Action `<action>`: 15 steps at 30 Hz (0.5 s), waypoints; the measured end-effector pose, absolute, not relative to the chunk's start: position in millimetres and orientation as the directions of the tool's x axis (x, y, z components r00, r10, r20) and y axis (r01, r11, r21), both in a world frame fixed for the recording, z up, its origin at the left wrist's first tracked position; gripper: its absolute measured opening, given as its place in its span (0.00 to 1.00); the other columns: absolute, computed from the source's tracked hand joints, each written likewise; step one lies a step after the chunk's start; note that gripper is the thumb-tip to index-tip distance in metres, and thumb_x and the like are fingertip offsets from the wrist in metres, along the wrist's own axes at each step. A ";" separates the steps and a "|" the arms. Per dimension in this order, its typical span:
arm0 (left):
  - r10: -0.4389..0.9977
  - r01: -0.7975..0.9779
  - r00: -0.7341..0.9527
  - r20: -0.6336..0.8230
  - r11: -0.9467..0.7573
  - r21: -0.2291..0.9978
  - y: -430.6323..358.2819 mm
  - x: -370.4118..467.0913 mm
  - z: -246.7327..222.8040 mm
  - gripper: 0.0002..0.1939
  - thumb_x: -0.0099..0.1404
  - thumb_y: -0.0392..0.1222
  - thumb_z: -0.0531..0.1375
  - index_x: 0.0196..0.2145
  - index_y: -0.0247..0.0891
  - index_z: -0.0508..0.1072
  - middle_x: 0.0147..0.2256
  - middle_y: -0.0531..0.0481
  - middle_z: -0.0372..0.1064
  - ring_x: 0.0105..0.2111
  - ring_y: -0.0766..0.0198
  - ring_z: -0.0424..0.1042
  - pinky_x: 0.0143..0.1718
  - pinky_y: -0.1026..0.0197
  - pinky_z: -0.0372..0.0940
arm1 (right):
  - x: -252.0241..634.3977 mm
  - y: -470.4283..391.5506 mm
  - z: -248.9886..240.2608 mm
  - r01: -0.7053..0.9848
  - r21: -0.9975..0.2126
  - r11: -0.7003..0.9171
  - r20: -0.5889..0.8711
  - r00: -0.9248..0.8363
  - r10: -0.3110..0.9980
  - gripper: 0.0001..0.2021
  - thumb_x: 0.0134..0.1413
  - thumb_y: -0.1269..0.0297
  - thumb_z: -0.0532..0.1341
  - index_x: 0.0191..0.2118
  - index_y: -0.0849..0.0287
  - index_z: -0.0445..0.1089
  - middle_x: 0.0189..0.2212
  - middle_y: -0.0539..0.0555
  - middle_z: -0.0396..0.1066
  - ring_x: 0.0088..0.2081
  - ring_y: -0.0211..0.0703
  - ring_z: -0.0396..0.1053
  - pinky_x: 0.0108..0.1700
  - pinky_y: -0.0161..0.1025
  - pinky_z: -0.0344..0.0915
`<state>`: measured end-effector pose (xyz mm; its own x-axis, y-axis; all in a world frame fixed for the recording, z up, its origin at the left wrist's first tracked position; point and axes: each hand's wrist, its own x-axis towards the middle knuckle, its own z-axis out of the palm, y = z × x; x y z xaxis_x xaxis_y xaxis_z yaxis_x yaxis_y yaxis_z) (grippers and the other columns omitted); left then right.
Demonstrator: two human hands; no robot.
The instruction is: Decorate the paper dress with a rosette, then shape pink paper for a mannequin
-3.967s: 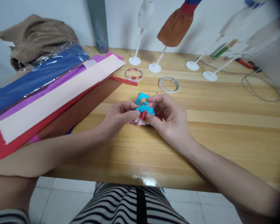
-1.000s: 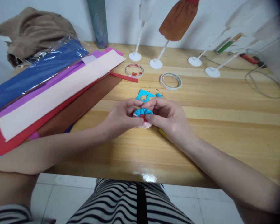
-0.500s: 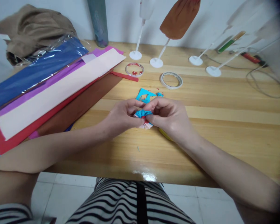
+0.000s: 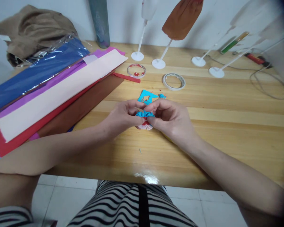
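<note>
Between my two hands is a small round paper rosette (image 4: 145, 114), pleated blue along its top, red in the middle and pale pink below. My left hand (image 4: 123, 118) pinches its left side, thumb across the front. From the right, my right hand (image 4: 171, 118) pinches the other side, its thumb near the red centre. The fingertips behind the rosette are partly hidden. Just beyond my fingers lies a cut piece of blue crepe paper (image 4: 146, 94) with a crumpled blue scrap (image 4: 162, 96) beside it. A yellow object, mostly covered, shows under my right hand.
Folded crepe paper, with a pale pink sheet (image 4: 61, 94) on top, is piled at left beside a blue packet (image 4: 38, 74). Behind my hands lie a tape roll (image 4: 174, 81), a thinner ring (image 4: 136, 71) and a red strip (image 4: 130, 78). Several white-based stands (image 4: 158, 63) line the wall.
The rosette has turned slightly and tilted in my fingers, so more of its red centre shows. My thumbs have shifted a little; both hands still grip it.
</note>
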<state>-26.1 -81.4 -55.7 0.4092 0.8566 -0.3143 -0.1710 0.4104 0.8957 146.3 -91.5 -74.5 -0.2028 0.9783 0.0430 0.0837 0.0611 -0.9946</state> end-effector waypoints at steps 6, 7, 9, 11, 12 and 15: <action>0.874 -0.194 0.396 -0.282 0.379 0.905 -83.8 -26.5 -54.9 0.10 0.50 0.30 0.66 0.32 0.34 0.79 0.26 0.53 0.77 0.25 0.67 0.74 0.30 0.65 0.69 | 141.9 -94.9 -68.1 0.005 -1.000 0.029 0.026 -0.240 0.970 0.11 0.42 0.69 0.73 0.34 0.49 0.75 0.27 0.47 0.78 0.28 0.44 0.76 0.32 0.43 0.75; 0.877 -0.213 0.399 -0.269 0.373 0.903 -83.7 -25.9 -57.0 0.10 0.49 0.30 0.66 0.32 0.35 0.79 0.25 0.53 0.77 0.24 0.68 0.73 0.29 0.66 0.69 | 141.1 -95.5 -67.4 -0.010 -1.000 0.026 0.027 -0.241 0.970 0.12 0.42 0.71 0.72 0.34 0.49 0.75 0.27 0.47 0.78 0.28 0.44 0.77 0.33 0.43 0.76; 0.881 -0.234 0.399 -0.252 0.364 0.902 -83.3 -24.8 -60.1 0.10 0.48 0.31 0.67 0.31 0.34 0.79 0.24 0.54 0.77 0.23 0.69 0.71 0.27 0.67 0.68 | 139.9 -96.4 -66.6 -0.035 -0.999 0.026 0.034 -0.241 0.970 0.12 0.42 0.74 0.70 0.33 0.50 0.75 0.26 0.47 0.78 0.28 0.44 0.77 0.34 0.42 0.76; 0.882 -0.215 0.391 -0.264 0.366 0.905 -83.2 -24.5 -59.4 0.10 0.47 0.31 0.67 0.31 0.34 0.79 0.24 0.53 0.76 0.22 0.69 0.70 0.27 0.67 0.67 | 139.4 -96.7 -66.7 -0.041 -0.999 0.030 0.039 -0.236 0.971 0.13 0.41 0.75 0.70 0.33 0.50 0.75 0.26 0.47 0.78 0.28 0.43 0.77 0.33 0.41 0.75; 0.878 -0.196 0.389 -0.278 0.373 0.907 -83.4 -24.7 -57.5 0.10 0.47 0.30 0.67 0.32 0.34 0.79 0.24 0.53 0.77 0.23 0.69 0.71 0.28 0.66 0.68 | 139.3 -96.6 -67.1 -0.040 -0.999 0.031 0.039 -0.233 0.972 0.12 0.41 0.74 0.70 0.33 0.50 0.75 0.26 0.46 0.78 0.28 0.43 0.77 0.32 0.41 0.75; 0.866 -0.156 0.390 -0.313 0.397 0.905 -84.6 -26.1 -49.9 0.11 0.48 0.30 0.66 0.32 0.33 0.80 0.26 0.52 0.77 0.25 0.68 0.72 0.30 0.65 0.69 | 139.7 -94.6 -69.6 -0.037 -0.999 0.013 0.021 -0.225 0.974 0.11 0.40 0.72 0.70 0.33 0.51 0.76 0.25 0.46 0.78 0.27 0.43 0.77 0.32 0.41 0.75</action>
